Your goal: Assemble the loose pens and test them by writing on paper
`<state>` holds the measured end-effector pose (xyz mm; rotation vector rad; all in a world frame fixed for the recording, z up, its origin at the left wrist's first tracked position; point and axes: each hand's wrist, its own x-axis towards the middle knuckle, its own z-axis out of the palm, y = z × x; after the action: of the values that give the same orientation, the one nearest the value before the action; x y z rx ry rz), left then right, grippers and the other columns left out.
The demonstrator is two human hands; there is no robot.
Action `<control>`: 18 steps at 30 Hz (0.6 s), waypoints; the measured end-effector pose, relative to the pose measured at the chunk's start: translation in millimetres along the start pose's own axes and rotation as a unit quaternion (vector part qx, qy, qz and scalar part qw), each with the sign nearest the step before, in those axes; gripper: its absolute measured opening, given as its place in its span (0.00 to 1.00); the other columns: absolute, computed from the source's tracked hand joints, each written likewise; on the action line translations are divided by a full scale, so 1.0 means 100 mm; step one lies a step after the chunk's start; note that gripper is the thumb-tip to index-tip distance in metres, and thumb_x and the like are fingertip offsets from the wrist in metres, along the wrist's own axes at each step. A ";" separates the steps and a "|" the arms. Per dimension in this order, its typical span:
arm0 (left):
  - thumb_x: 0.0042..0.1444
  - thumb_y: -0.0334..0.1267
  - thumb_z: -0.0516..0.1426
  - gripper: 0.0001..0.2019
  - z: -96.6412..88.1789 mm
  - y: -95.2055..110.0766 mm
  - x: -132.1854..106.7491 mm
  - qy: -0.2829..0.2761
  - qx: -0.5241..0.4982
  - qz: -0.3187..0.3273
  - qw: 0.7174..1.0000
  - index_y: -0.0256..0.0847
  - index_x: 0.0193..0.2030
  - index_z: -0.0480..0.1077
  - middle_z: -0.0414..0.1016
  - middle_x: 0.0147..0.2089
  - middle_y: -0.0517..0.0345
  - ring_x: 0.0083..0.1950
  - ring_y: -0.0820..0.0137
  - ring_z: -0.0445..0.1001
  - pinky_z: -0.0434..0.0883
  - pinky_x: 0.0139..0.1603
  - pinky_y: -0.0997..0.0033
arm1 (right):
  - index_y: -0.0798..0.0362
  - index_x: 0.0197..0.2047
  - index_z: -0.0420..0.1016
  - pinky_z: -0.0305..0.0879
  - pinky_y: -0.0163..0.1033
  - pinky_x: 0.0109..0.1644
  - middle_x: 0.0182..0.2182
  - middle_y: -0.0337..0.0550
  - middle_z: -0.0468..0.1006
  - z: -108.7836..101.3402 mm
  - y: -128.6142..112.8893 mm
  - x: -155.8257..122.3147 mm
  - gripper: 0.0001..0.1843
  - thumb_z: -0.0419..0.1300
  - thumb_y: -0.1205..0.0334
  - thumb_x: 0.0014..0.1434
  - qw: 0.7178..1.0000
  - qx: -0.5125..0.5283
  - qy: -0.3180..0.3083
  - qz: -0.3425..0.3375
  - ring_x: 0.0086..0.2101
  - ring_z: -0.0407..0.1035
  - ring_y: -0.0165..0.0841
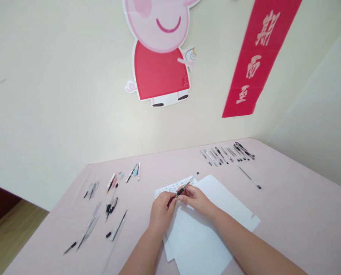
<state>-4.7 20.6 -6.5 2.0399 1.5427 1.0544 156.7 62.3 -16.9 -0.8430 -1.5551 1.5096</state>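
My left hand and my right hand meet over white paper sheets on a pink table. Both hands are closed on one pen with a clear barrel and dark grip. It lies slanted, its tip pointing up and right. The left hand pinches the lower end, the right hand holds the middle. A written sheet lies under the pen's tip. A small black cap sits just beyond the tip.
A row of several pens lies at the table's far right, with a single pen below it. More pens and loose pen parts are scattered on the left. A cartoon pig cutout and a red banner hang on the wall.
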 end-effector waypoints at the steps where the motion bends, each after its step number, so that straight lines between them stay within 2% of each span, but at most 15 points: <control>1: 0.55 0.38 0.51 0.09 0.00 0.01 0.00 -0.004 0.002 -0.003 1.000 0.41 0.37 0.71 0.74 0.33 0.56 0.33 0.69 0.71 0.68 0.34 0.68 | 0.56 0.37 0.69 0.62 0.37 0.36 0.29 0.41 0.72 0.01 0.00 0.00 0.20 0.61 0.49 0.48 1.000 -0.008 -0.001 -0.002 0.31 0.66 0.31; 8: 0.53 0.36 0.53 0.09 0.00 0.05 0.01 -0.028 0.013 0.016 0.999 0.42 0.41 0.71 0.74 0.34 0.57 0.32 0.70 0.70 0.68 0.34 0.70 | 0.54 0.34 0.69 0.61 0.38 0.37 0.28 0.41 0.71 0.02 -0.06 -0.02 0.14 0.58 0.51 0.52 0.995 -0.083 0.041 -0.025 0.31 0.64 0.31; 13: 0.55 0.35 0.51 0.08 0.01 0.00 0.01 -0.002 0.006 0.014 1.000 0.41 0.39 0.70 0.74 0.35 0.56 0.34 0.70 0.71 0.68 0.35 0.70 | 0.54 0.35 0.68 0.60 0.36 0.34 0.28 0.39 0.68 -0.03 -0.10 -0.01 0.15 0.58 0.51 0.51 0.995 -0.068 0.060 -0.035 0.29 0.62 0.29; 18: 0.54 0.35 0.50 0.09 0.00 -0.08 0.02 0.036 0.001 -0.025 0.999 0.40 0.38 0.70 0.74 0.36 0.55 0.34 0.69 0.71 0.69 0.33 0.69 | 0.52 0.42 0.66 0.57 0.33 0.26 0.22 0.34 0.62 -0.27 -0.25 0.02 0.19 0.56 0.48 0.52 0.982 -0.033 0.177 -0.056 0.24 0.59 0.27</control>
<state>-9.5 25.6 -11.4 1.9737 1.6220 1.1198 180.7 74.9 8.0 -0.9861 -1.3683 1.1584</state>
